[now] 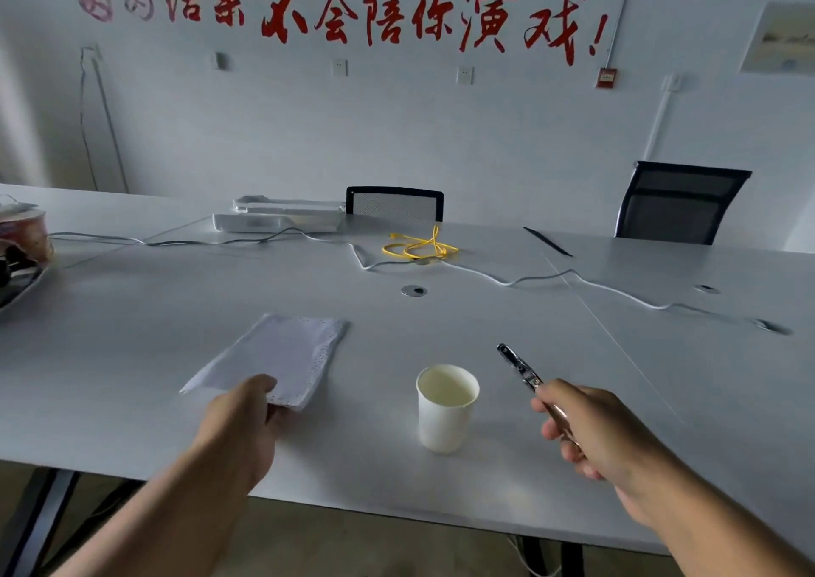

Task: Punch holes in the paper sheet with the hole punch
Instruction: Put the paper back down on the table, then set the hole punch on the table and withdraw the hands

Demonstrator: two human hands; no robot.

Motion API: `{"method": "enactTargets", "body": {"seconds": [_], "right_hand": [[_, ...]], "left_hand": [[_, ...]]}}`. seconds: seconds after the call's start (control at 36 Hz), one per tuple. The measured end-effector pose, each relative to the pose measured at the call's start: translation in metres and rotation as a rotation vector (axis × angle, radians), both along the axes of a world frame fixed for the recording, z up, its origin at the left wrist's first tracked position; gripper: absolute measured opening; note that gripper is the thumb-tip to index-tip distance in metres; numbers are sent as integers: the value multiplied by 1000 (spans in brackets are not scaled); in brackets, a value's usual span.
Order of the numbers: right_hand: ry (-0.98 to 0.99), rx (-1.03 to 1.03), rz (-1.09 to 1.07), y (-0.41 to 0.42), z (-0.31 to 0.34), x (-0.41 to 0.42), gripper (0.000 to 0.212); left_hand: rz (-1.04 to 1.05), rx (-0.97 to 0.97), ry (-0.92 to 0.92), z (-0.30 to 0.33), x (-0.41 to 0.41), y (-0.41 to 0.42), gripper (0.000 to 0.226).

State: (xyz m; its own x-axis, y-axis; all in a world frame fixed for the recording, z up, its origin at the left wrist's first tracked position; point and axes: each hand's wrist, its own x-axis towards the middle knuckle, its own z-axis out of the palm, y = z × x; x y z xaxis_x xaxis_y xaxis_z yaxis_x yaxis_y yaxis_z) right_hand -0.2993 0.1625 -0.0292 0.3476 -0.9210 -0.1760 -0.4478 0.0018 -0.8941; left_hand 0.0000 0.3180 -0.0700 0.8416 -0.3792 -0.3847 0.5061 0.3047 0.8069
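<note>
Now, from the head camera, the left hand [240, 422] pinches the near edge of the folded white paper sheet [278, 356] with tiny holes along its sides, lying on the big grey table [132, 334]. The right hand [586, 426] is closed around the small shiny metal hole punch [520, 367], its tip pointing away. A white paper cup [445, 407] stands between the hands.
</note>
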Motion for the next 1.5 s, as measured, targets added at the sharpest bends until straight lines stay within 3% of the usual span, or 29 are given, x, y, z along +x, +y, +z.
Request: {"method": "enactTargets", "body": {"seconds": [0.17,0.28,0.42,0.53,0.61,0.69,0.81,0.89,0.97,1.08,1.19,1.28,1.33,1.36,1.42,1.47,1.5], "right_hand": [[18,56,-128,-18,-26,-37,38],[352,-277,-203,-32,-43,-53,47],[602,-506,-285,-39,-62,-57,43],[683,-584,-362,-38,-71,-53,49],[728,-561,-398,-39,-74,-51,47],[763,-544,-413,-40,-76,-51,48],[817,-587,-405,-38,-78,-50,53],[663,-906,-320,-32,-82,-47,41],[422,-1154,-40,-20,-88,-31,41],[469,-796,314,-12,-82,0,64],[667,-565,403,-25,-76,19,71],[676,-533,395,-25,-73,20,69],[658,-517,423,-16,-72,17,65],[639,-530,436,-10,-71,14,63],[578,-569,468,3,-69,9,57],[470,-541,492,19,-68,3,51],[397,-484,516,27,-66,2,50]], "left_hand": [[-75,107,-138,-21,-28,22,4],[-181,132,-351,-25,-47,20,42],[-472,420,-851,-29,-70,1,34],[-671,584,-1106,-38,-77,-18,87],[-702,657,-1181,-40,-82,-31,103],[-696,713,-1236,-38,-89,-42,95],[-672,846,-1345,-34,-100,-54,61],[-620,909,-1410,-34,-103,-59,50],[-585,911,-1397,-36,-104,-60,55],[-420,683,-1332,-43,-112,-42,53],[-298,346,-1413,-61,-139,2,37],[-376,284,-1346,-76,-157,33,24],[-548,356,-1159,-84,-162,44,18],[-642,375,-989,-85,-162,44,15],[-726,323,-464,-85,-161,39,10],[-746,202,92,-78,-158,31,29],[-753,139,277,-74,-156,29,41]]}}
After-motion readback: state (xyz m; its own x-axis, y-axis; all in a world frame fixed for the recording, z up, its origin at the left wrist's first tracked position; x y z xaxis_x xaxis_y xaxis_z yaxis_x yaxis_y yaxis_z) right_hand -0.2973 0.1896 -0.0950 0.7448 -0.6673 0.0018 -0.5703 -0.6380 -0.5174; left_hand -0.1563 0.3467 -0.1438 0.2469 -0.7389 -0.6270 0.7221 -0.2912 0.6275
